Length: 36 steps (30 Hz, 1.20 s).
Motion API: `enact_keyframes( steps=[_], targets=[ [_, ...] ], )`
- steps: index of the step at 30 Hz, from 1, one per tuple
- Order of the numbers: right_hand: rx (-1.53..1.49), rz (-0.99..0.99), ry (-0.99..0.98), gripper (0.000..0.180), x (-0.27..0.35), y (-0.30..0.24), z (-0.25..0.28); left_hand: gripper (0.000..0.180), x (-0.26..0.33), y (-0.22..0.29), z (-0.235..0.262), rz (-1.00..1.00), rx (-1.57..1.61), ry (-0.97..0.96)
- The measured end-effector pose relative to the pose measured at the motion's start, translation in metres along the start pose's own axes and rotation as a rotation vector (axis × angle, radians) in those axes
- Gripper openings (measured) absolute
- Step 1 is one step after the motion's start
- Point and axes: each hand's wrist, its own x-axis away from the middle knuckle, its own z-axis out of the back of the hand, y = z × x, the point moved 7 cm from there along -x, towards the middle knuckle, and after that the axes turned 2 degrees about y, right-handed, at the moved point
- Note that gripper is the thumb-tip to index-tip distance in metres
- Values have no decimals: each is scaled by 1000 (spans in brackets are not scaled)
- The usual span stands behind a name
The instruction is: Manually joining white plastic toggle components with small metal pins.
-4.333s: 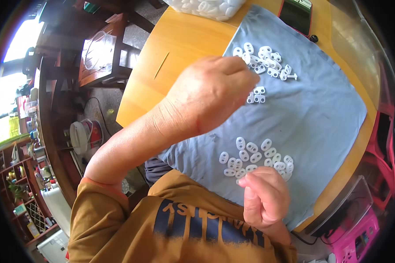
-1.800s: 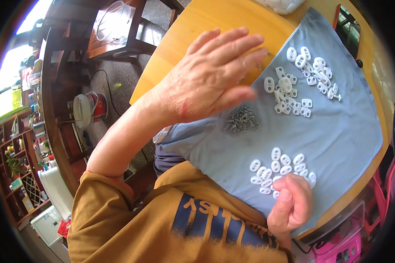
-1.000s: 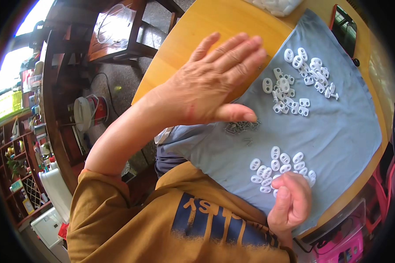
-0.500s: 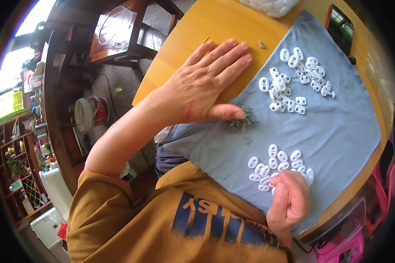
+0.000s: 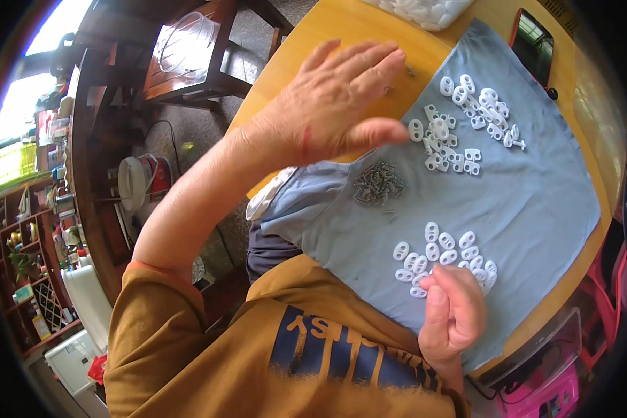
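My left hand [image 5: 341, 97] hovers over the bare yellow tabletop with fingers stretched out and thumb apart, holding nothing. Just past its fingertips lies a small metal piece [image 5: 410, 71]. Below its thumb, on a blue-grey cloth [image 5: 536, 188], is a pile of tiny metal springs [image 5: 379, 184]. My right hand [image 5: 454, 306] is closed, thumb against curled fingers; whatever it may hold is hidden. It rests beside a group of white oval two-hole cord-lock pieces [image 5: 432, 231]. Farther off lie white cord-lock parts with stems and holes [image 5: 439, 129], and another such cluster [image 5: 491, 104].
A clear bag of white pieces [image 5: 425, 8] sits at the table's far edge. A dark phone [image 5: 533, 40] lies at the far right. To the left stand a wooden stool [image 5: 188, 49] and a white bucket [image 5: 132, 182]. A pink container [image 5: 543, 393] is at lower right.
My left hand has risen off the tabletop, shifting slightly away and uncovering more of the spring pile. My right hand has barely moved and stays closed.
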Motion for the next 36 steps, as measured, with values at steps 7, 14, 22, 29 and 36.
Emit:
enact_keyframes(
  steps=[7,14,22,29,36],
  targets=[
    [-24,-3,-6,25,-2,0,1,29,-30,9,18,-265,-129,45],
    [-42,-54,-8,26,-2,4,3,43,-35,-8,2,-212,-143,-372],
    [-42,-59,-59,26,-2,4,-5,38,-32,-14,6,-102,-15,-194],
    [-15,-62,-29,23,-2,6,-7,29,-26,-22,13,-245,35,-155],
    [-11,-71,-17,23,-2,9,-5,5,-49,-11,12,-423,99,-59]
  ],
)
